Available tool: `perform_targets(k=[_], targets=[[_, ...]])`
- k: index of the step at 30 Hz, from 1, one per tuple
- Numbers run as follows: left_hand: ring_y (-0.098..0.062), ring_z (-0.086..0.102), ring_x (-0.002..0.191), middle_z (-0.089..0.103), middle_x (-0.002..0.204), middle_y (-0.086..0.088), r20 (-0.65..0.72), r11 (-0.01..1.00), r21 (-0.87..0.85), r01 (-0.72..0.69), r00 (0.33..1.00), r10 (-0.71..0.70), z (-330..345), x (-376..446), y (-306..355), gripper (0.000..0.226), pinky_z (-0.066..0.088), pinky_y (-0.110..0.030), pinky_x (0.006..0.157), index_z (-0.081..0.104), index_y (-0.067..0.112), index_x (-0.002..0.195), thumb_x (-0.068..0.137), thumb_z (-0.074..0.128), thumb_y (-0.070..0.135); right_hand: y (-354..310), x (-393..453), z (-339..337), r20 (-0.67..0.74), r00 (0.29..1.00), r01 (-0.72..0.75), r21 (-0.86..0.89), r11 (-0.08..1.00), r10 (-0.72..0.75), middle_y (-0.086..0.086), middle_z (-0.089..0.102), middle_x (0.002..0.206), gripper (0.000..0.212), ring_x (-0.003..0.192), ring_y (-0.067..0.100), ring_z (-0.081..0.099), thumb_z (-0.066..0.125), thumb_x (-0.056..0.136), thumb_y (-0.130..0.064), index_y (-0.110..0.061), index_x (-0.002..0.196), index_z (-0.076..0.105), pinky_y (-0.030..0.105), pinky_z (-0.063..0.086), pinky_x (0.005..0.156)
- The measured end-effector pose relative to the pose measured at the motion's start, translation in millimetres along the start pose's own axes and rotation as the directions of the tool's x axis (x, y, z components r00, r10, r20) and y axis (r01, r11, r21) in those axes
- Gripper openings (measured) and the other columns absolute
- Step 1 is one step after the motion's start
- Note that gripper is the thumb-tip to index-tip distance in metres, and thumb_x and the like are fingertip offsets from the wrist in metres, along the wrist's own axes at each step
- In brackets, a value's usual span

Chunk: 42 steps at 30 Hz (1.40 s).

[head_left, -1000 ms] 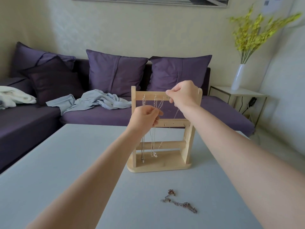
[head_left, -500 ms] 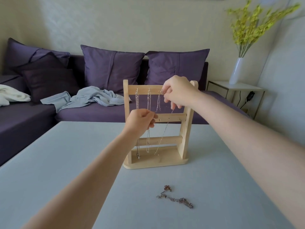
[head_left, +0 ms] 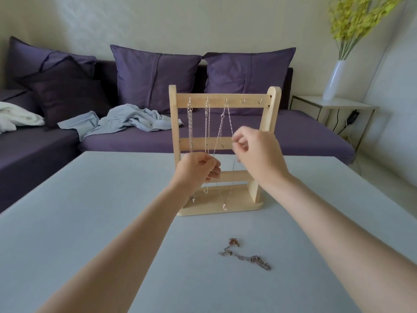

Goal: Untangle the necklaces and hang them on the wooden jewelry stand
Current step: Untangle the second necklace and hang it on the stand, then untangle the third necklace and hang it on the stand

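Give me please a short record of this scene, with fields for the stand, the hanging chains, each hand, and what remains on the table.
stand: wooden jewelry stand upright on the grey table
hanging: three silver chains on the top bar's first three hooks from the left; two hooks bare
left hand: left hand pinches the third chain low down
right hand: right hand pinches the same chain's other strand
remaining: tangled necklace lying on the table in front of the stand
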<state>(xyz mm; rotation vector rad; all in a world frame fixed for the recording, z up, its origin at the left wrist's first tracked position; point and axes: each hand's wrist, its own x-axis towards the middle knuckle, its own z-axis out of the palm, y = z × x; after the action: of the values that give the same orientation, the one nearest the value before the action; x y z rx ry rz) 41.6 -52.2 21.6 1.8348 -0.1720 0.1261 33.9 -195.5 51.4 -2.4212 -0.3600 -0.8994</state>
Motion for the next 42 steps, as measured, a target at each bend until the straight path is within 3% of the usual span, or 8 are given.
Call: perform_targets(k=[3,7,12,17,31,34,37,42], targets=[[-0.010,0.065,0.067,0.067,0.070,0.003,0.023,0.999,0.020,0.028,0.999,-0.028,6.5,-3.0,-12.5,0.026,0.052,-0.020,0.064,0.064,0.016,0.071,0.091,0.049,0.008,8.4,-16.8,10.1,0.221,0.931,-0.344,0.253,0.904,0.292,0.005,0.071,0.070,0.010,0.064,0.022,0.067,0.060,0.086,-0.008,-0.004,0.083,0.068,0.032,0.056,0.058],[-0.010,0.066,0.069,0.068,0.072,0.001,0.053,0.996,-0.015,0.085,0.995,-0.084,10.2,-6.5,-27.5,0.023,0.051,-0.014,0.059,0.064,0.015,0.074,0.091,0.052,0.008,19.3,-28.3,22.0,0.495,0.802,-0.540,0.357,0.763,0.335,0.013,0.071,0.080,0.010,0.056,0.014,0.063,0.063,0.086,-0.007,0.000,0.085,0.070,0.019,0.047,0.044],[-0.015,0.069,0.078,0.072,0.075,0.001,0.035,0.990,0.011,0.144,0.989,-0.144,10.3,-8.9,-54.1,0.024,0.055,-0.026,0.074,0.067,0.016,0.071,0.090,0.053,0.012,29.6,-46.2,44.3,0.605,0.739,-0.534,0.260,0.805,0.295,0.010,0.069,0.078,0.009,0.059,0.013,0.062,0.063,0.086,-0.006,-0.002,0.086,0.071,0.018,0.044,0.043],[-0.012,0.066,0.072,0.069,0.077,-0.005,0.065,0.984,0.020,0.179,0.981,-0.180,16.7,-10.9,-72.5,0.023,0.053,-0.014,0.063,0.067,0.012,0.074,0.090,0.052,0.006,37.9,-57.3,60.1,0.608,0.740,-0.519,0.241,0.820,0.289,0.012,0.068,0.076,0.010,0.058,0.015,0.061,0.063,0.084,-0.002,0.001,0.086,0.072,0.020,0.046,0.043],[-0.010,0.065,0.072,0.068,0.078,-0.003,0.078,0.982,0.031,0.188,0.979,-0.190,21.9,-10.8,-79.9,0.010,0.054,-0.018,0.068,0.067,0.009,0.085,0.088,0.058,0.007,46.8,-57.1,72.5,0.611,0.731,-0.544,0.250,0.801,0.306,0.006,0.066,0.073,0.008,0.054,0.015,0.061,0.062,0.085,-0.003,-0.001,0.090,0.068,0.020,0.046,0.041],[-0.008,0.065,0.069,0.068,0.079,-0.004,0.090,0.977,0.051,0.206,0.973,-0.210,15.8,-18.0,-72.9,0.012,0.053,-0.015,0.064,0.065,0.012,0.079,0.087,0.058,0.007,43.3,-61.1,65.2,0.585,0.744,-0.480,0.134,0.867,0.322,0.011,0.069,0.076,0.008,0.059,0.027,0.065,0.060,0.085,-0.005,-0.008,0.084,0.067,0.026,0.050,0.047],[-0.008,0.064,0.072,0.068,0.079,-0.002,0.110,0.979,0.116,0.166,0.978,-0.179,13.8,-35.6,-62.7,0.006,0.052,-0.018,0.065,0.067,0.013,0.081,0.085,0.063,0.012,37.4,-69.4,45.4,0.559,0.761,-0.375,-0.034,0.926,0.329,0.012,0.066,0.072,0.009,0.056,0.019,0.056,0.062,0.083,-0.010,-0.005,0.080,0.069,0.027,0.045,0.058],[-0.011,0.062,0.082,0.069,0.089,0.001,0.254,0.934,0.348,0.082,0.951,-0.178,27.3,-83.3,-59.1,0.008,0.046,-0.018,0.065,0.071,0.012,0.089,0.084,0.065,0.015,19.4,-114.8,27.9,0.632,0.709,-0.293,-0.141,0.946,0.314,0.007,0.068,0.084,0.007,0.075,0.024,0.063,0.067,0.077,-0.012,-0.007,0.079,0.071,0.027,0.047,0.065]])
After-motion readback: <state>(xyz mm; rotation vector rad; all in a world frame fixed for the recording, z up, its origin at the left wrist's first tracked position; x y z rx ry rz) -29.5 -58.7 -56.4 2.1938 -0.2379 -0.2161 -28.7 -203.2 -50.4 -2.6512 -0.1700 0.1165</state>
